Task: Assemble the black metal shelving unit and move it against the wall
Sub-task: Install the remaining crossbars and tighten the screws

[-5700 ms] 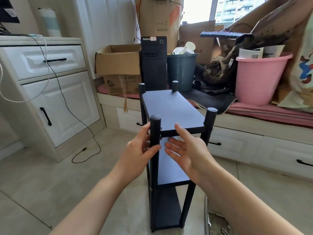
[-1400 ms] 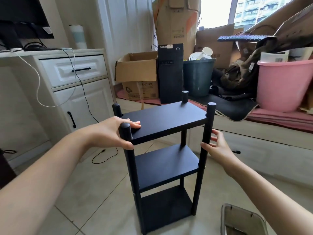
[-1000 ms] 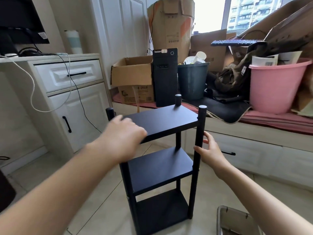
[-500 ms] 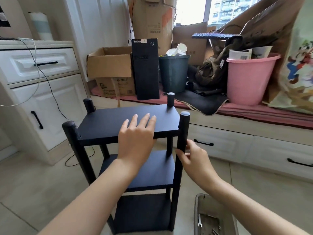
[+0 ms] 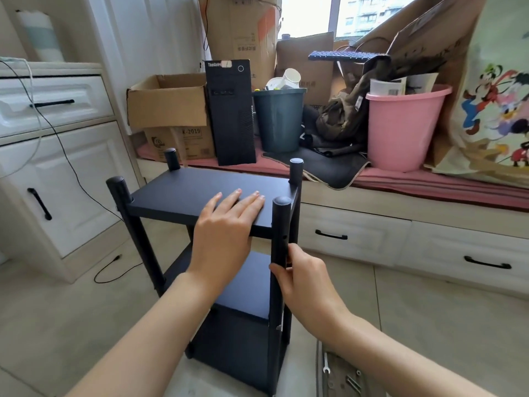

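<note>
Standing on the tiled floor right in front of you is the black shelving unit [image 5: 200, 196], upright, three shelves stacked between four round posts. Your left hand [image 5: 226, 233] lies flat on the near right part of the top shelf, fingers straight and spread a little, palm over the near edge. Your right hand [image 5: 303, 277] is wrapped around the near right post [image 5: 280, 230], just below the top shelf, thumb on the near side and fingers curling behind it (how far round they reach is hidden by the post).

Beyond the unit runs a low window seat with white drawers [image 5: 400, 247] under a pinkish cushion. On it, from left to right: an open cardboard box [image 5: 167, 104], a black computer tower [image 5: 230, 113], a dark bin [image 5: 279, 118] with paper cups in it, a heap of olive cloth, and a pink bucket [image 5: 403, 130] stuffed with papers. A white cabinet [image 5: 57, 167] stands at the far left, a black cable trailing down its front to the floor. Near your right forearm, low on the floor, sits a tray [image 5: 337, 373] with small metal tools in it.
</note>
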### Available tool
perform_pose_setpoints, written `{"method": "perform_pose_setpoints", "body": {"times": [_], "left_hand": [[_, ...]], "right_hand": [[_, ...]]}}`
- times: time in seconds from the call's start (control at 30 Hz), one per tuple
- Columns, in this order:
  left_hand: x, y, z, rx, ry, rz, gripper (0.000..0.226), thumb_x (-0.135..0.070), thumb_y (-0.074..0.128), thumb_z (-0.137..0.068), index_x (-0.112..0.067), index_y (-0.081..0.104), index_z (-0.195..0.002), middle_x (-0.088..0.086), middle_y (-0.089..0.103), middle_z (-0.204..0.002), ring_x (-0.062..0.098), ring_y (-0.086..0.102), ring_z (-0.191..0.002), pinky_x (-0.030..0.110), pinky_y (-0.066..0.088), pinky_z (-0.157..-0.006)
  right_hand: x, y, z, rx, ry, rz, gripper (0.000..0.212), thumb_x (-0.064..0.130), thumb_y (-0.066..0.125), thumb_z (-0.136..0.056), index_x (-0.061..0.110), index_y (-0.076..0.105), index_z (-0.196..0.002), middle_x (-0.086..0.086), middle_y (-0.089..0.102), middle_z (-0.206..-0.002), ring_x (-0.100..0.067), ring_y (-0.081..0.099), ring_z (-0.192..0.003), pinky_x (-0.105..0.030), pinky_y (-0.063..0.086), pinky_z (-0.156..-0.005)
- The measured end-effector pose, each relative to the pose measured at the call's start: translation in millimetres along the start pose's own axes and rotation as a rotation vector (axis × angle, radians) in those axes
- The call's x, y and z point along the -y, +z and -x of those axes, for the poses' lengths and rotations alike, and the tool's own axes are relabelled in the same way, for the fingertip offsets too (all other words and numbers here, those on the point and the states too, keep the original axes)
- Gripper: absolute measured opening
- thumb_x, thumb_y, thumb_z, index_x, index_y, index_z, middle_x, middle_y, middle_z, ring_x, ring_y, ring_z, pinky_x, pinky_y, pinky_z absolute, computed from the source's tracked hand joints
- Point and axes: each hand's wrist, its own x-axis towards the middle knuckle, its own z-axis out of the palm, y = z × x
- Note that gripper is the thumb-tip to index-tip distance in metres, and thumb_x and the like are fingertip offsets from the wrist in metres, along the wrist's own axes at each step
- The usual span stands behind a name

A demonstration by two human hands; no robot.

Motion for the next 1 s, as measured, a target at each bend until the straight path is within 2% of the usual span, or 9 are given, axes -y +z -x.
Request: {"method": "perform_pose_setpoints", "body": {"times": [0.13, 0.23, 0.37, 0.5, 0.67, 1.0], "left_hand": [[-2, 3, 7, 0.000, -0.003, 0.013, 0.061, 0.018, 0.074, -0.065, -0.010, 0.074, -0.119, 0.005, 0.072, -0.121, 0.035, 0.069, -0.112, 0.050, 0.054, -0.094], [-4, 6, 11, 0.016, -0.004, 0.019, 0.058, 0.015, 0.076, -0.067, -0.011, 0.075, -0.119, 0.004, 0.073, -0.121, 0.035, 0.068, -0.113, 0.050, 0.053, -0.093], [-4, 6, 7, 0.040, -0.021, 0.002, 0.057, 0.013, 0.077, -0.069, -0.011, 0.073, -0.121, 0.005, 0.072, -0.122, 0.036, 0.068, -0.114, 0.051, 0.052, -0.094], [-6, 4, 6, 0.038, -0.028, -0.022, 0.055, 0.013, 0.076, -0.072, -0.010, 0.073, -0.122, 0.005, 0.071, -0.123, 0.036, 0.067, -0.115, 0.051, 0.052, -0.094], [-7, 0, 1, 0.017, -0.064, -0.020, 0.056, 0.013, 0.075, -0.074, -0.010, 0.071, -0.125, 0.004, 0.070, -0.126, 0.034, 0.067, -0.117, 0.052, 0.052, -0.095], [-8, -3, -2, 0.025, -0.089, -0.002, 0.059, 0.012, 0.076, -0.073, -0.012, 0.070, -0.127, 0.002, 0.070, -0.127, 0.033, 0.066, -0.119, 0.051, 0.050, -0.096]], "right_hand": [[1, 0, 3, -0.005, -0.035, 0.057, 0.009, 0.022, 0.057, -0.099, 0.017, 0.051, -0.095, 0.001, 0.060, -0.089, -0.020, 0.053, -0.077, -0.029, 0.042, -0.066], [0, 2, 0, 0.005, -0.004, 0.079, 0.015, 0.023, 0.057, -0.099, 0.020, 0.045, -0.090, 0.002, 0.056, -0.085, -0.021, 0.048, -0.074, -0.028, 0.036, -0.065], [-2, 1, -4, 0.011, 0.015, 0.053, 0.011, 0.022, 0.057, -0.099, 0.021, 0.048, -0.093, 0.002, 0.059, -0.087, -0.023, 0.057, -0.079, -0.031, 0.046, -0.068], [-6, 0, -4, 0.010, 0.005, 0.028, 0.007, 0.023, 0.059, -0.098, 0.018, 0.054, -0.100, 0.000, 0.064, -0.093, -0.024, 0.063, -0.085, -0.040, 0.054, -0.076], [-10, -6, -6, 0.046, 0.013, 0.028, 0.013, 0.026, 0.061, -0.096, 0.015, 0.058, -0.103, 0.000, 0.068, -0.093, -0.022, 0.066, -0.085, -0.042, 0.055, -0.078], [-9, -2, -7, 0.034, 0.025, 0.048, 0.012, 0.026, 0.061, -0.096, 0.016, 0.058, -0.101, -0.001, 0.068, -0.094, -0.022, 0.066, -0.087, -0.040, 0.055, -0.079]]}}
